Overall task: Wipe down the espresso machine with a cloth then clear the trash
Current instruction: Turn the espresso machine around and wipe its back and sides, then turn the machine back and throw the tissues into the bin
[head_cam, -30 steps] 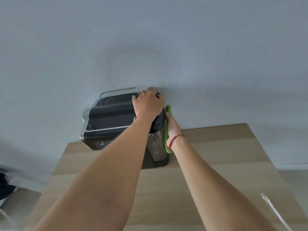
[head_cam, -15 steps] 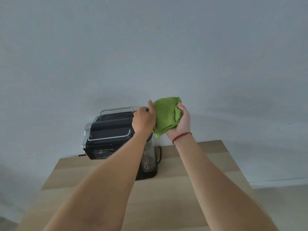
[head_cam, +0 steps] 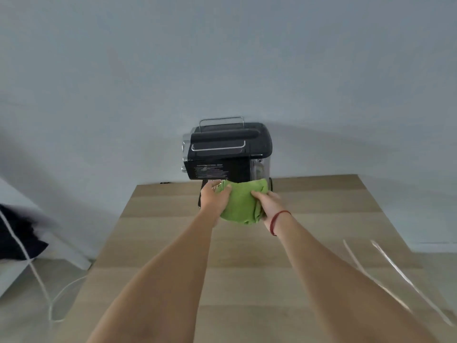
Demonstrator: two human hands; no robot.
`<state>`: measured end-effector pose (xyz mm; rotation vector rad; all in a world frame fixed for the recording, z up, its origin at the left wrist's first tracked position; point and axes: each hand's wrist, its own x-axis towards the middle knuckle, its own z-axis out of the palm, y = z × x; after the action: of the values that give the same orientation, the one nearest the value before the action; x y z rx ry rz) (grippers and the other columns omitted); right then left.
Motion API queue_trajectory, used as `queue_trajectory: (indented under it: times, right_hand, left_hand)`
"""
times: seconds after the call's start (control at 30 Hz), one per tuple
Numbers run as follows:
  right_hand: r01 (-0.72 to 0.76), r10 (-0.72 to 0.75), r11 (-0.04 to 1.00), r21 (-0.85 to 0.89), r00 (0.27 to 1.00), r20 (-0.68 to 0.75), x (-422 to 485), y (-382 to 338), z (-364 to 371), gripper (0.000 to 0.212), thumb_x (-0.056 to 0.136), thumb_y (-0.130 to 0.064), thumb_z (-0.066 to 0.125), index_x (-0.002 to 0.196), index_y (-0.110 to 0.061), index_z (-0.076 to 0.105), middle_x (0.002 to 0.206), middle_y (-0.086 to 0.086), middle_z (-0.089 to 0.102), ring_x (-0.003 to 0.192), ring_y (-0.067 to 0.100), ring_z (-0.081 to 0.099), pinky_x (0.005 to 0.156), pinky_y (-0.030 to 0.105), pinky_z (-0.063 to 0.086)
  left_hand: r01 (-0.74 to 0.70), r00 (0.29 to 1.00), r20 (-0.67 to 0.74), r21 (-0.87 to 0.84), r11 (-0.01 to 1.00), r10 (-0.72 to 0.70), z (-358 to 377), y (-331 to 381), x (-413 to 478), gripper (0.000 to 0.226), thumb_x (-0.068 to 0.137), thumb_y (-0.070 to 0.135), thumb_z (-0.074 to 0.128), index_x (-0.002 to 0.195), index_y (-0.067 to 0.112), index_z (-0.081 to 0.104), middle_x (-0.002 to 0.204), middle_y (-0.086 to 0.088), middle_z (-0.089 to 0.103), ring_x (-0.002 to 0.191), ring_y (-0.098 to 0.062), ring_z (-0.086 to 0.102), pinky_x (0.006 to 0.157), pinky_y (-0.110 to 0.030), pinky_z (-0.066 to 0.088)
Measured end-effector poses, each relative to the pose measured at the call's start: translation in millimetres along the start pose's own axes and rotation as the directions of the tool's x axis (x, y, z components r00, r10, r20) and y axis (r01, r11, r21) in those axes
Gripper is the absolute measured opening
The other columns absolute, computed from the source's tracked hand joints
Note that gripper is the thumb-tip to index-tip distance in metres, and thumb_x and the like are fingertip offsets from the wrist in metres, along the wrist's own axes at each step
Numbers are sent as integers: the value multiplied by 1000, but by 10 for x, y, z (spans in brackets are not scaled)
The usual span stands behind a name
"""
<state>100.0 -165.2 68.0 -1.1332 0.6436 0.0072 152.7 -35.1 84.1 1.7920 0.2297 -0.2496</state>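
A black espresso machine (head_cam: 227, 149) with chrome rails on top stands at the far edge of a wooden table (head_cam: 321, 209), against a grey wall. In front of its lower part I hold a bunched green cloth (head_cam: 243, 203) with both hands. My left hand (head_cam: 214, 198) grips the cloth's left side. My right hand (head_cam: 269, 203), with a red band at the wrist, grips its right side. The cloth hides the machine's base and drip area.
A crumpled piece of clear plastic film (head_cam: 395, 276) lies on the table at the right. A white cable (head_cam: 37, 276) trails over the floor at the left, near a dark object (head_cam: 17, 233) on a white surface.
Both hands came off the machine's top and side and dropped lower in front of it. The cloth went from my right hand alone to both hands. My view shifted left and down.
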Motion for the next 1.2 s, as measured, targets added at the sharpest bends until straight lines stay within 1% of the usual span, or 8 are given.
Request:
queue_trajectory:
  times: [0.2,0.3,0.5,0.73,0.83,0.93,1.07,1.2]
  right_hand:
    - [-119,31,861,-495,983,-183,-148,1260,-249,19,91,-16,61,103,-3,67,110,19,68,91,28,63,90,43,54]
    - [-106,-30,718,-688,983,-183,-251,1642,-312,27,97,-19,51,119,-7,61,122,13,63,109,30,59,92,33,46]
    - [-169,-83,582,-795,961,-265,-272,2036,-455,30,95,-22,53,120,-6,58,122,17,63,114,33,59,91,34,46]
    - [-279,-78,335,-900,944,-322,-384,1960,-458,45,85,-35,66,121,-12,53,126,10,54,119,30,54,93,38,47]
    - [-297,-44,391,-871,939,-340,-360,1681,-396,49,87,-34,60,128,-9,50,131,14,50,123,32,51,97,39,44]
    - [-232,-92,509,-829,943,-320,-320,1255,-261,46,88,-34,56,125,-6,54,130,16,54,119,32,55,96,38,46]
    - [-67,-204,635,-770,946,-251,-252,542,-26,41,92,-28,56,123,-2,58,128,18,58,118,33,56,96,35,45]
    - [86,-292,765,-638,930,-224,-158,-119,243,46,96,-29,50,136,-6,48,139,12,52,125,30,51,102,36,42]
  left_hand:
    - [93,989,84,278,956,-121,-172,-1288,-324,35,93,14,56,127,21,56,125,-9,57,108,-27,59,93,-38,51]
    - [54,993,71,479,876,-99,-195,-1712,-484,37,98,16,46,133,27,48,127,-8,57,110,-30,58,87,-35,48]
    - [-39,992,111,694,719,-53,-158,-2104,-628,37,100,24,41,137,30,41,125,-6,62,110,-31,61,88,-40,51]
    - [55,978,76,801,597,-192,-174,-2042,-673,52,93,38,56,137,17,36,132,-8,48,119,-30,54,91,-43,49]
    - [55,979,63,838,543,-196,-202,-1787,-587,50,93,43,51,132,14,42,130,-9,49,120,-29,51,92,-43,49]
    - [45,994,25,800,598,-108,-208,-1348,-442,51,93,45,46,129,10,46,129,-11,51,120,-30,50,92,-43,46]
    - [-68,985,-66,705,706,162,-206,-619,-244,47,95,44,42,126,9,49,126,-10,54,117,-30,51,90,-43,46]
    - [-291,872,-124,648,704,474,-206,49,-30,37,97,38,42,120,12,55,119,-5,58,108,-22,55,90,-39,49]
